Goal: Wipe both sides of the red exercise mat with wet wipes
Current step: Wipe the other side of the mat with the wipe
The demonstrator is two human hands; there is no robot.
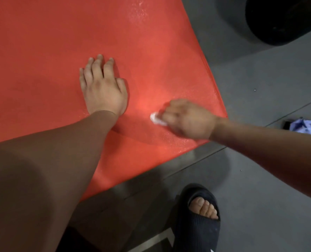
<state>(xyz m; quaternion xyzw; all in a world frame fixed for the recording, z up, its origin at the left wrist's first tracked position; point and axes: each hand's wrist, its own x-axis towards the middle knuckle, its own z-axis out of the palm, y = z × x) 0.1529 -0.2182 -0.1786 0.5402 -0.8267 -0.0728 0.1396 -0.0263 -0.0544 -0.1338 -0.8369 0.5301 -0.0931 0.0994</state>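
Right hand (187, 120) is pinching a wet wipe (156, 119) against the red exercise mat (51, 42) lying on the floor; left hand (103, 88) is pressing flat. Mat probably soft, floppy; best lifted by its edge.

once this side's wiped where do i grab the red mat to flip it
Probably the near edge of the red exercise mat, pinched from the floor side by the black slipper: it lies flat with that edge bare and closest. Free the right hand of the wet wipe first.

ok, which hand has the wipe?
The right hand, gripping the white wet wipe; the left hand lies flat and empty on the red mat.
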